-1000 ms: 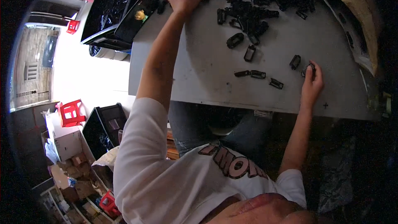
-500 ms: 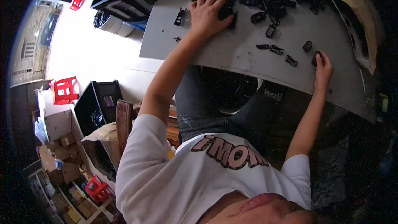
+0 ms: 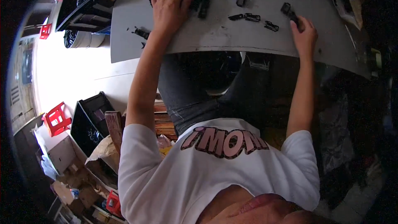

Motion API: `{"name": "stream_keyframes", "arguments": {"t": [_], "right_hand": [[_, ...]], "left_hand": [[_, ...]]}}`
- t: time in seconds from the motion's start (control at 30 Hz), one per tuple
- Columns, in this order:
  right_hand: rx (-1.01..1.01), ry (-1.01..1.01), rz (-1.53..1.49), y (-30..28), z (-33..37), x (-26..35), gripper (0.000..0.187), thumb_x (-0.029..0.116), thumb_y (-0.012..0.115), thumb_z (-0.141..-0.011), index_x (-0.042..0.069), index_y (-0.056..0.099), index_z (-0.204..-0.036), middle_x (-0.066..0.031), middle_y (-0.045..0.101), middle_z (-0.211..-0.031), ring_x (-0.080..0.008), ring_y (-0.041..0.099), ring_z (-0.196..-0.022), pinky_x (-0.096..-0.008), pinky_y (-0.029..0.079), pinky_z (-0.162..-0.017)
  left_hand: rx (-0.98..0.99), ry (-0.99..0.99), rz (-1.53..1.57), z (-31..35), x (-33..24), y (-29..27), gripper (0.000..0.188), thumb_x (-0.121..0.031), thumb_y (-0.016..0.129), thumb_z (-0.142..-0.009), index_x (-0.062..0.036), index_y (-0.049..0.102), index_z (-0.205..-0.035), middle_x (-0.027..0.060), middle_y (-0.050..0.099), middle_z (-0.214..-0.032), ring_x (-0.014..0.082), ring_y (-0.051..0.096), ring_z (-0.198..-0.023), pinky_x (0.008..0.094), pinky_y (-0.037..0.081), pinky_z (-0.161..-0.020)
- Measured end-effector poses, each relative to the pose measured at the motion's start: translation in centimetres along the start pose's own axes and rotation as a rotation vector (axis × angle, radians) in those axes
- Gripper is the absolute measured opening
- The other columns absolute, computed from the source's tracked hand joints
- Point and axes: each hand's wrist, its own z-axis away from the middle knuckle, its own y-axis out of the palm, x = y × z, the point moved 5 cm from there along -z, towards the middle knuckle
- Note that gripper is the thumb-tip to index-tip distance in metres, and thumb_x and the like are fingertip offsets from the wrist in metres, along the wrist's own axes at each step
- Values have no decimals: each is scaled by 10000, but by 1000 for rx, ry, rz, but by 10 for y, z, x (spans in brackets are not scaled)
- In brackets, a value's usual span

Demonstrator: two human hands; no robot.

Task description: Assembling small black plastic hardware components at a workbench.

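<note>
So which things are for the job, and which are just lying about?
Probably for the job:
black parts by the left hand
dark piece in the right hand
grey table

Probably just lying about:
red stools
brown paper bag

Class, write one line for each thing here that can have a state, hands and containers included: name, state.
Left hand: fingers spread over clustered black parts; grip hidden.
Right hand: closed on a small black part.
Loose black parts: lying on the table.
Black crate: open-topped, filled.
Pale bucket: open, black contents showing.
Floor bin: open-topped.
</note>
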Motion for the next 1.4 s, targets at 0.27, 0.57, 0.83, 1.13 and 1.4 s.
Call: {"name": "stream_keyframes", "arguments": {"t": [0.27, 0.57, 0.83, 1.13, 1.4], "right_hand": [[158, -314, -168, -14, 29, 74, 302, 155, 644, -808, 76, 592, -1095, -92, 558, -1089, -256, 582, -900, -343, 486, -748], [135, -332, 4, -1, 37, 74, 225, 94, 589, -816, 33, 580, -1032, -123, 560, -1026, -305, 580, -896, -354, 486, -730], [196, -328, -409, -17, 62, 132, 275, 34, 613, -748, 1, 576, -1019, -115, 578, -963, -241, 603, -880, -352, 502, -693], [197, -476, -419, -15, 66, 175, 310, 0, 627, -725, 15, 566, -1029, -114, 546, -1004, -287, 594, -903, -376, 499, -701], [164, -640, -208, -19, 83, 185, 365, -54, 650, -693, -25, 567, -1047, -130, 523, -1001, -303, 559, -873, -368, 474, -722]], "left_hand": [[-18, -177, 361, 8, -11, -5, 330, -231, 573, -825, -106, 520, -1126, 124, 603, -875, 314, 593, -795, 396, 471, -670], [198, -87, 753, 50, -59, 16, 240, -22, 631, -765, -26, 566, -995, 140, 547, -930, 256, 548, -897, 337, 463, -749], [240, -451, 954, 70, -60, 25, 258, -117, 643, -822, 4, 589, -1043, 103, 622, -969, 177, 600, -854, 303, 490, -762], [153, -542, 1245, 69, -69, 25, 200, -36, 465, -897, -1, 542, -1078, 80, 620, -821, 130, 608, -753, 275, 479, -674], [232, -419, 769, 71, -91, 19, 258, -88, 567, -874, -11, 551, -1119, 65, 634, -890, 126, 615, -861, 264, 485, -740]]}}
